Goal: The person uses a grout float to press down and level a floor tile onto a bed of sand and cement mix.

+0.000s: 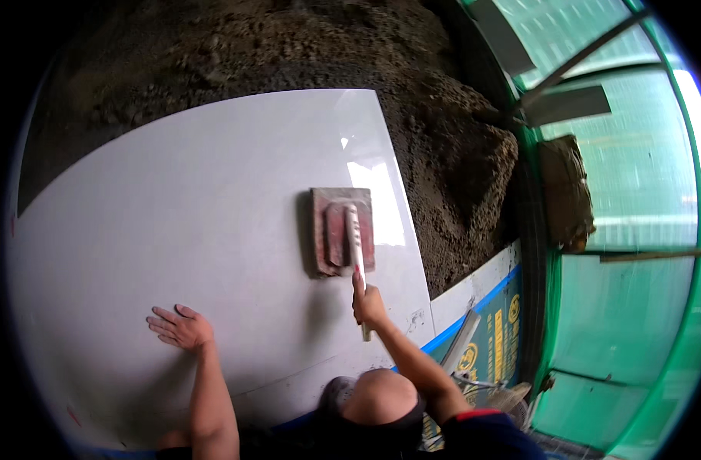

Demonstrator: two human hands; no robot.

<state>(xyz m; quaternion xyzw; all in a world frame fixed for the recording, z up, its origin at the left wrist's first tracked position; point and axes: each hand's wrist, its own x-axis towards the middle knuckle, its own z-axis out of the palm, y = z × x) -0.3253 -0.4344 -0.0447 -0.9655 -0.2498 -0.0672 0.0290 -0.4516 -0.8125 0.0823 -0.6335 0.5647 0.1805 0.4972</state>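
A large, glossy, light grey tile [212, 192] lies in front of me. My left hand [183, 328] rests flat on it with fingers stretched out, holding nothing. My right hand [369, 307] is closed around the pale handle of a tiling mallet [337, 234]. Its broad rectangular head is flat and reddish, smeared with grey dirt. The mallet head is over the right part of the tile, with a shadow to its left; I cannot tell whether it touches the surface.
Rough dark mortar [450, 169] borders the tile at the far and right sides. Another pale tile strip [473, 274] adjoins at right, beside printed dark green sheeting [492, 337] edged with blue tape. Green netting [619, 307] and a brown bundle [567, 192] stand farther right. My knee [380, 395] is near.
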